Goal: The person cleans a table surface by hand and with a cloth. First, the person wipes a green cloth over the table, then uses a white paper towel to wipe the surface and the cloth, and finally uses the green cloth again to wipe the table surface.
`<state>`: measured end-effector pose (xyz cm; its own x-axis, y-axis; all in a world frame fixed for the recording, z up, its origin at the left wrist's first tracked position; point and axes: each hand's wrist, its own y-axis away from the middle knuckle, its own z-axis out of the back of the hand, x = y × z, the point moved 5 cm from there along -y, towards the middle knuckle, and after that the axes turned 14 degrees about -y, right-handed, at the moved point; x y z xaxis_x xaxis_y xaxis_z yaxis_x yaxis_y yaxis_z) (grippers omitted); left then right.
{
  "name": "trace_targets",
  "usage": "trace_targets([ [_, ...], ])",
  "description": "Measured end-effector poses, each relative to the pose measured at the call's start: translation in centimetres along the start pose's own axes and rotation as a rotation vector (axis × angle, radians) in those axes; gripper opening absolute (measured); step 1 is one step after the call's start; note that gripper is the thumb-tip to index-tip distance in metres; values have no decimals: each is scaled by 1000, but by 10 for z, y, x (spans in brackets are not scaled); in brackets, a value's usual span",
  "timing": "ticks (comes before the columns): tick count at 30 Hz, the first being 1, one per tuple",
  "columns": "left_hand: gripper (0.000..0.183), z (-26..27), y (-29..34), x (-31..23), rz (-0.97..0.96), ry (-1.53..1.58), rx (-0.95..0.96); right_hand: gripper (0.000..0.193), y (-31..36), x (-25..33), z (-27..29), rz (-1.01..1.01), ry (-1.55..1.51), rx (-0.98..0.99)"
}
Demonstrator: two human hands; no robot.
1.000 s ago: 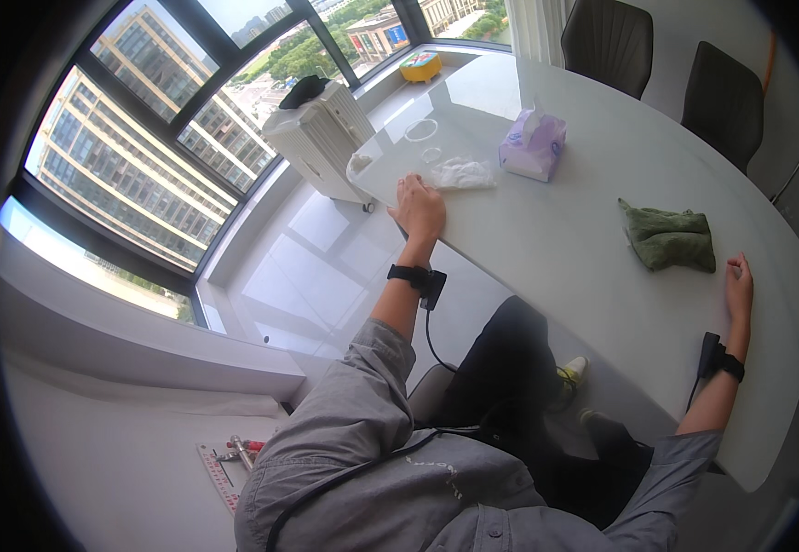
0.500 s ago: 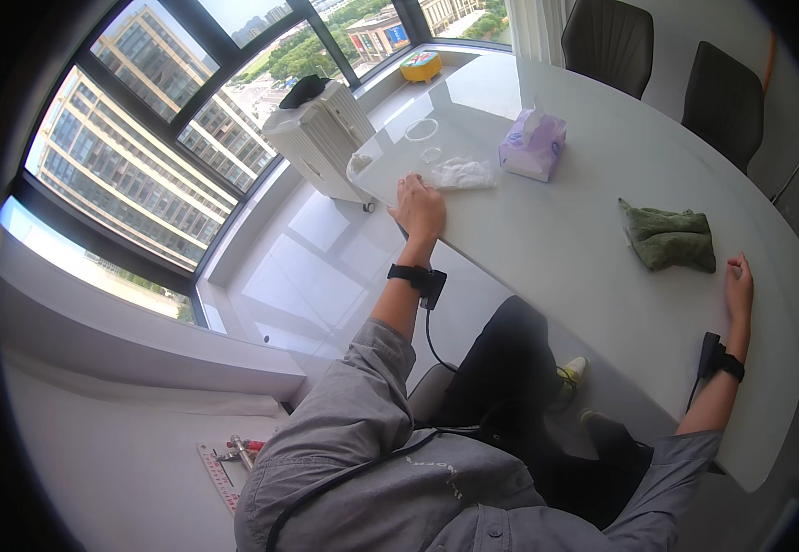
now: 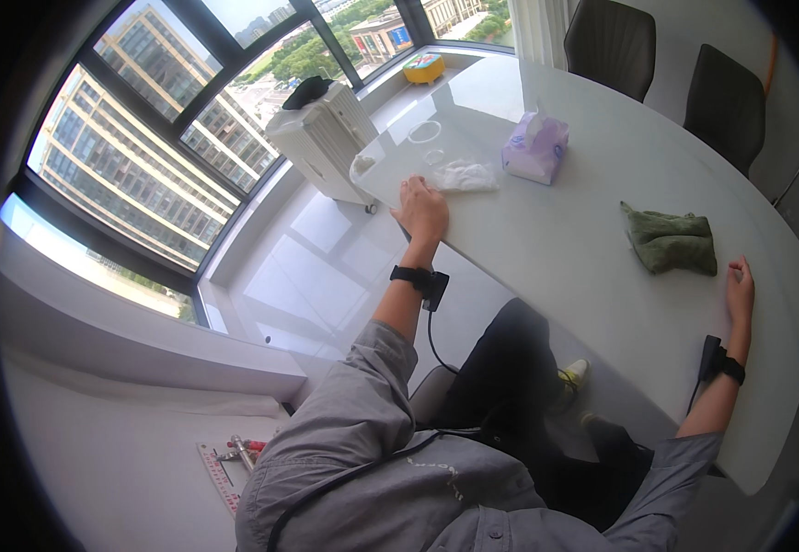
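Observation:
My left hand (image 3: 421,210) rests on the near left edge of the white table (image 3: 546,244), its fingers out over the top and nothing in them. Just beyond its fingertips lie a crumpled, whitish see-through plastic piece (image 3: 468,176), a small clear ring (image 3: 433,157) and a larger white ring (image 3: 424,132). On the right, my right hand (image 3: 740,293) lies on its side on the tabletop, fingers loosely bent and holding nothing. A folded dark green cloth (image 3: 670,239) lies just left of it, apart from the fingers.
A purple tissue box (image 3: 535,149) stands mid-table. Beyond the table's left end is a white suitcase (image 3: 321,138) with a black item on top. Dark chairs (image 3: 610,46) line the far side. A small yellow stool-like object (image 3: 424,67) sits by the window.
Both hands keep their places on the table, and no object has been moved. The whole view has shifted very slightly.

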<state>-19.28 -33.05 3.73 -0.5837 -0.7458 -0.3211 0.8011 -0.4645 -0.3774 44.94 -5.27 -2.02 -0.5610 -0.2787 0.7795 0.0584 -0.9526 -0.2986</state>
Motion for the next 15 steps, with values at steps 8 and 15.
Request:
trace_targets([
  [8,27,-3,-1,1,-3,-6,-15,38,-3,-3,0,25,-1,3],
  [15,26,-2,-1,1,-2,-9,-17,38,-3,-5,0,23,2,0],
])
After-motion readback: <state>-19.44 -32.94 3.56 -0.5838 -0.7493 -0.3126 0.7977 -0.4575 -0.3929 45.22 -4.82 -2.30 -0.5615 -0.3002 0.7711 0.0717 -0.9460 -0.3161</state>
